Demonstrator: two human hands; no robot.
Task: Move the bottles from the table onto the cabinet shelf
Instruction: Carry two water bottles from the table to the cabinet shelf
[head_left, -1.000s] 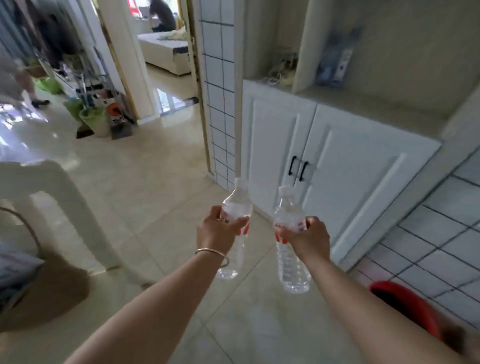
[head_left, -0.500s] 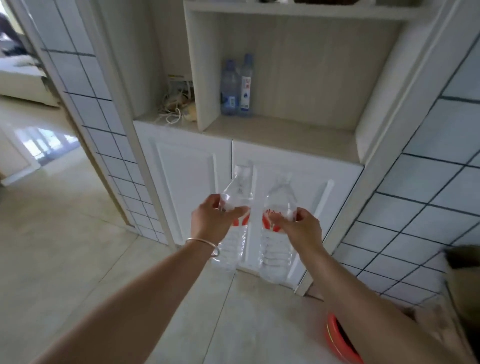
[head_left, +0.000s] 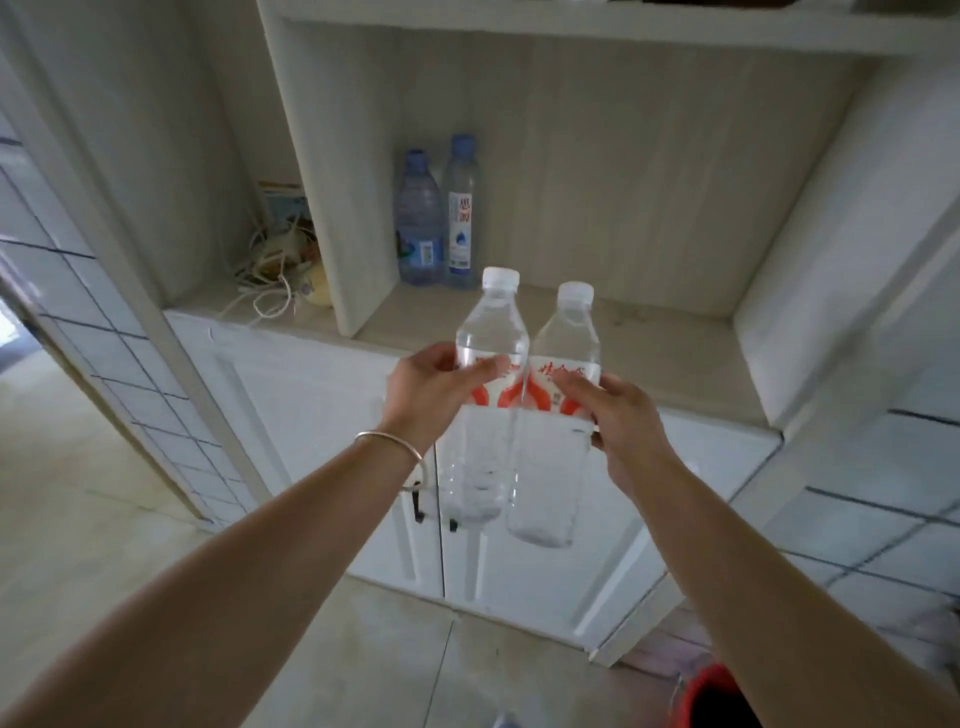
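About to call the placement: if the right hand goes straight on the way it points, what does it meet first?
Likely the bare shelf board, right of the two blue-capped bottles. The right hand grips its bottle in front of the open compartment; the way looks free, though depth is unclear.

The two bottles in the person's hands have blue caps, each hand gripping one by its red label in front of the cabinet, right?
Not quite. In the head view the left hand and right hand each grip a bottle by its red label, but the left bottle and right bottle have white caps. The blue caps belong to the two bottles on the shelf.
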